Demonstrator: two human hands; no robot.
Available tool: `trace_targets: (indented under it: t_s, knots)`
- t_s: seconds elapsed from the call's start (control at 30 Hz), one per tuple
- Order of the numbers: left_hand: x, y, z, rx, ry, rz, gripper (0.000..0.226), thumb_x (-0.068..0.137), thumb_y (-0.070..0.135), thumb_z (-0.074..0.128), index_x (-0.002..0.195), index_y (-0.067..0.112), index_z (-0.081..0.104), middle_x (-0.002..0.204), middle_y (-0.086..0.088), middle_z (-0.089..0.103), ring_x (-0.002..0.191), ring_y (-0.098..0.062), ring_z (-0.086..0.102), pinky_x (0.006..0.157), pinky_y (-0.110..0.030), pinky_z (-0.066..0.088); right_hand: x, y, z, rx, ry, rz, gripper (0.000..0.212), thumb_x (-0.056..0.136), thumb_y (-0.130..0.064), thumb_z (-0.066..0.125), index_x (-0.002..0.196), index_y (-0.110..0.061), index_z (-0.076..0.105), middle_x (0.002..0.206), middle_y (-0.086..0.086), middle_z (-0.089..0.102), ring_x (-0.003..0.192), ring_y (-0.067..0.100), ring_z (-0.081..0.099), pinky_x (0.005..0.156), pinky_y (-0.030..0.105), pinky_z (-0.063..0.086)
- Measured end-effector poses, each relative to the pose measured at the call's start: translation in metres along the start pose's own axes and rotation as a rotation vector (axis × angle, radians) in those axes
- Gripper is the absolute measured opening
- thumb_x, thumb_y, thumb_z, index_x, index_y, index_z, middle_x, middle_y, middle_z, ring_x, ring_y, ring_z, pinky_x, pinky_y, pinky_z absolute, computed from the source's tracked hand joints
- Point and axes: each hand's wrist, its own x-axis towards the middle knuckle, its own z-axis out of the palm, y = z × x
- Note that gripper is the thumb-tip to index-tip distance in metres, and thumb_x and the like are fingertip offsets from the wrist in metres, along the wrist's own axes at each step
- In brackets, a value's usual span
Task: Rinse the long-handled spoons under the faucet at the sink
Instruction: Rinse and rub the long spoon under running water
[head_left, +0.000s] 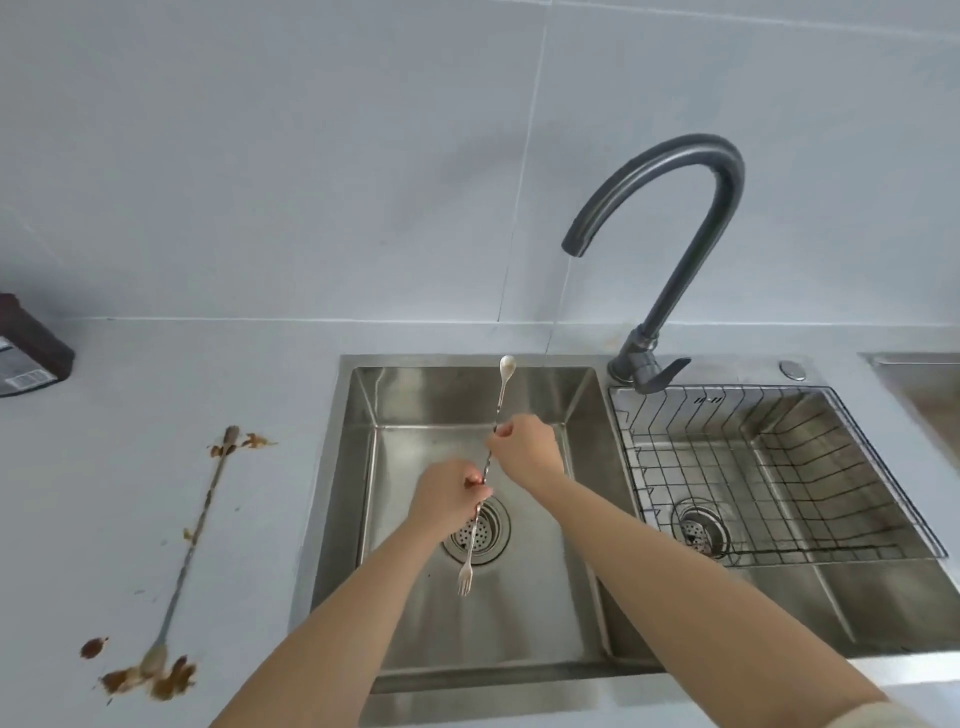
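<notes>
A long twisted-handle metal spoon (500, 400), with a small bowl at its far end and a fork at its near end, is held over the left sink basin (519, 613). My left hand (444, 499) pinches the handle near its middle. My right hand (524, 449) pinches it higher up. The spoon bowl sits just left of a thin stream of water falling from the dark faucet (670, 218). A second long spoon (195, 535), smeared with brown sauce, lies on the counter to the left.
Brown sauce stains (150, 678) mark the grey counter around the dirty spoon. A wire rack (779, 467) sits in the right basin. A dark box (31, 348) stands at the far left by the wall. The left basin has a drain strainer (480, 535).
</notes>
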Motion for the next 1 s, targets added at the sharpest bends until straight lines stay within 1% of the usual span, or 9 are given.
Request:
trace_targets:
  t_s: [0.07, 0.13, 0.17, 0.23, 0.33, 0.43, 0.53, 0.7, 1.0]
  knots:
    - [0.003, 0.008, 0.009, -0.006, 0.010, -0.014, 0.026, 0.083, 0.019, 0.057, 0.058, 0.014, 0.053, 0.052, 0.004, 0.050, 0.064, -0.018, 0.056, 0.073, -0.030, 0.046, 0.006, 0.011, -0.014, 0.052, -0.052, -0.033, 0.028, 0.083, -0.011, 0.054, 0.056, -0.015, 0.043, 0.061, -0.002, 0.042, 0.067, 0.017, 0.043, 0.056, 0.026, 0.033]
    - [0.006, 0.015, 0.014, -0.027, 0.030, -0.020, 0.017, 0.085, 0.018, 0.058, 0.072, 0.010, 0.064, 0.054, 0.008, 0.053, 0.063, -0.016, 0.056, 0.074, -0.028, 0.044, 0.014, 0.018, -0.030, 0.154, -0.104, -0.044, 0.010, 0.081, -0.014, 0.063, 0.087, -0.008, 0.058, 0.076, -0.002, 0.048, 0.080, 0.016, 0.046, 0.063, 0.024, 0.036]
    - [0.009, 0.018, 0.015, -0.033, 0.041, -0.021, 0.016, 0.085, 0.018, 0.058, 0.074, 0.008, 0.065, 0.055, 0.007, 0.054, 0.062, -0.015, 0.056, 0.074, -0.027, 0.044, 0.020, 0.021, -0.038, 0.203, -0.133, -0.040, 0.030, 0.080, -0.015, 0.067, 0.106, -0.006, 0.055, 0.087, -0.001, 0.049, 0.085, 0.016, 0.047, 0.066, 0.023, 0.038]
    - [0.012, 0.024, 0.016, -0.038, 0.054, -0.020, 0.018, 0.084, 0.016, 0.057, 0.069, 0.010, 0.064, 0.051, 0.009, 0.052, 0.057, -0.013, 0.054, 0.072, -0.025, 0.043, 0.032, 0.024, -0.054, 0.317, -0.161, -0.010, 0.052, 0.079, -0.012, 0.068, 0.125, -0.006, 0.044, 0.104, 0.003, 0.049, 0.093, 0.018, 0.050, 0.075, 0.027, 0.045]
    - [0.021, 0.033, 0.016, -0.032, 0.062, -0.020, 0.019, 0.084, 0.016, 0.057, 0.073, 0.004, 0.067, 0.050, 0.011, 0.048, 0.063, -0.017, 0.055, 0.069, -0.024, 0.040, 0.050, 0.021, -0.071, 0.577, -0.175, 0.032, 0.053, 0.083, 0.000, 0.058, 0.133, -0.002, 0.039, 0.114, 0.010, 0.050, 0.098, 0.021, 0.052, 0.086, 0.033, 0.046]
    - [0.030, 0.038, 0.015, -0.004, 0.041, 0.015, 0.019, 0.086, 0.018, 0.057, 0.073, 0.006, 0.065, 0.053, 0.011, 0.047, 0.066, -0.017, 0.055, 0.069, -0.022, 0.038, 0.067, 0.015, -0.085, 0.810, -0.182, 0.053, 0.044, 0.090, -0.002, 0.046, 0.133, -0.003, 0.040, 0.113, 0.012, 0.052, 0.103, 0.021, 0.052, 0.094, 0.033, 0.043]
    - [0.037, 0.041, 0.014, 0.022, 0.025, 0.044, 0.017, 0.087, 0.019, 0.057, 0.073, 0.010, 0.062, 0.054, 0.010, 0.047, 0.067, -0.017, 0.055, 0.074, -0.025, 0.041, 0.077, 0.008, -0.092, 0.970, -0.184, 0.054, 0.033, 0.094, -0.008, 0.040, 0.127, -0.005, 0.045, 0.097, 0.008, 0.056, 0.085, 0.019, 0.054, 0.092, 0.035, 0.043]
    - [0.046, 0.043, 0.012, 0.023, 0.022, 0.067, 0.016, 0.086, 0.019, 0.057, 0.072, 0.013, 0.061, 0.054, 0.007, 0.049, 0.066, -0.018, 0.055, 0.077, -0.029, 0.046, 0.090, 0.001, -0.093, 0.970, -0.173, 0.031, 0.027, 0.097, -0.016, 0.036, 0.085, -0.010, 0.060, 0.094, 0.008, 0.063, 0.091, 0.020, 0.058, 0.076, 0.023, 0.046]
    - [0.048, 0.029, 0.011, 0.001, 0.032, 0.061, 0.021, 0.087, 0.021, 0.057, 0.079, 0.004, 0.066, 0.058, 0.009, 0.051, 0.070, -0.016, 0.057, 0.083, -0.028, 0.044, 0.097, -0.003, -0.084, 0.888, -0.258, -0.024, 0.033, 0.098, -0.016, 0.033, 0.082, -0.008, 0.061, 0.084, 0.008, 0.066, 0.080, 0.019, 0.063, 0.084, 0.028, 0.048]
